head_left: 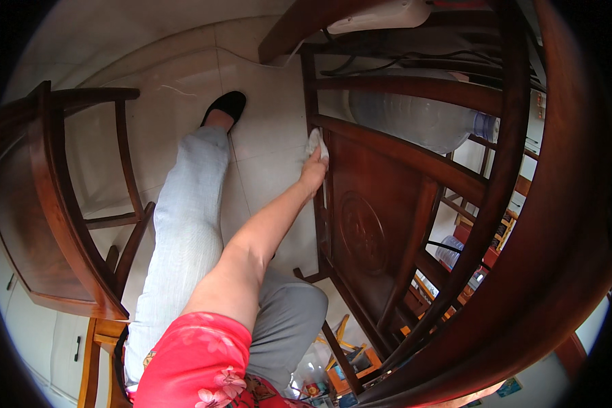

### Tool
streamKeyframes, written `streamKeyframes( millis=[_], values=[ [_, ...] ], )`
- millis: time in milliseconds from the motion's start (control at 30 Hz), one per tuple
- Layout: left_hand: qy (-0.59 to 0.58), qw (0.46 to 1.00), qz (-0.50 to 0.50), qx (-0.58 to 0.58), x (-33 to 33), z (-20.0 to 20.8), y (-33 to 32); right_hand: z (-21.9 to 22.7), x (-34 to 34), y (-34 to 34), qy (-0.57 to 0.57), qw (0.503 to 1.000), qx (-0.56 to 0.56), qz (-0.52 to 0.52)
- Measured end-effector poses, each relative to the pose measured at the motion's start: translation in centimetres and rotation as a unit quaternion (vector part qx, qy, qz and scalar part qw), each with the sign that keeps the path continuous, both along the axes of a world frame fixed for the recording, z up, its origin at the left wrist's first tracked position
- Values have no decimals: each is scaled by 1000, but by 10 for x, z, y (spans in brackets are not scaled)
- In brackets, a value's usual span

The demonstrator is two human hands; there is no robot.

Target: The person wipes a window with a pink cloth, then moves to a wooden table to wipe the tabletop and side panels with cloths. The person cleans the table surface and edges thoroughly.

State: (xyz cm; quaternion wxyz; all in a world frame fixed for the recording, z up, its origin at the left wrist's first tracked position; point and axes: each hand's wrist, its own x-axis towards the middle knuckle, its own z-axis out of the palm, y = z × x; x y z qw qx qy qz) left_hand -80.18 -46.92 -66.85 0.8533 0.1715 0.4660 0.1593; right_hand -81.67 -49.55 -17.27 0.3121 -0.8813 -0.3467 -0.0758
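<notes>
In the head view, a crumpled white cloth (317, 143) is gripped in the left hand (313, 171), its fingers bunched closely around it. The cloth is held against the upright at the near left edge of a dark wooden chair (374, 153), beside the carved back panel (364, 231). The fingertips are partly covered by the cloth, and its material cannot be made out. The right hand is not shown, so its state cannot be told.

Behind the chair's rails, a large clear bottle (408, 115) is seen lying on its side, crossed by the wood. Above it, black cords (415, 58) are partly hidden, and a white object (381, 16) is cut off by the top edge.

At the left, a second chair (41, 224) is dimmed and bent by the lens rim. One black shoe (228, 107) is planted on the tiled floor (272, 88); the other foot is hidden. At the lower edge, small items behind the grey trouser knee (296, 306) are too cluttered to be identified.
</notes>
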Motion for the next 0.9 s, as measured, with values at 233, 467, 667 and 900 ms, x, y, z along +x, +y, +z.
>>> streamKeyframes(
  millis=[233,467,667,900],
  values=[
    [2,981,-130,-145,-15,60,-91,0,2,-5,0,1000,-3,-16],
    [146,979,-100,-104,2,48,-168,-2,-2,8,17,1000,4,19],
    [108,976,-36,-188,-42,99,-134,19,16,-9,-51,985,-120,110],
    [64,967,23,-245,-97,160,-72,24,10,-5,-50,986,-91,129]
  ],
)
